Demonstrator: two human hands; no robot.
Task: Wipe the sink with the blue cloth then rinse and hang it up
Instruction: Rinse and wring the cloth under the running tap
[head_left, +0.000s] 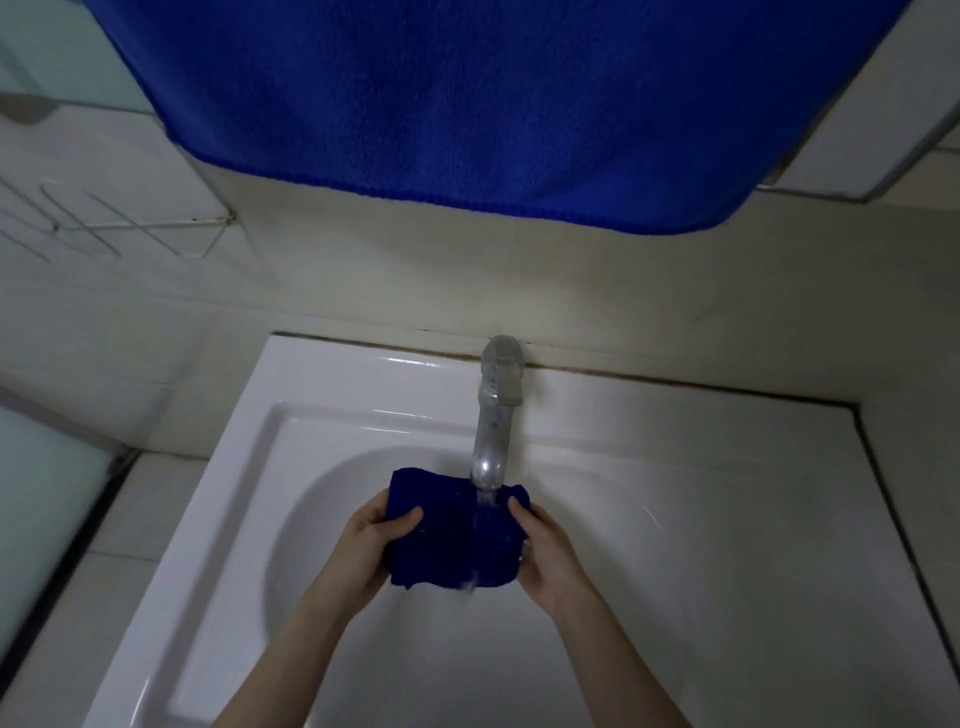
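A: Which step are you on?

B: The rinse, I'd say. You have the blue cloth (452, 535) bunched up over the bowl of the sink (363, 415), right under the tap (491, 431). The water (485, 512) lands on its right part and spills off the lower edge.

A: And your grip?

B: Your left hand (371, 540) holds the cloth's left end and your right hand (545, 551) holds its right end. The fingers (410, 517) of both curl round it with the thumbs on top.

A: What comes next?

B: You'll likely need to wring it over the bowl with a two-handed twist. Then free one hand to turn the tap off. For hanging, a big blue towel (493, 104) drapes on the wall above, but its rail is out of view. I can't tell whether there's room beside it. A wire rack (130, 223) on the wall to your left is another option.
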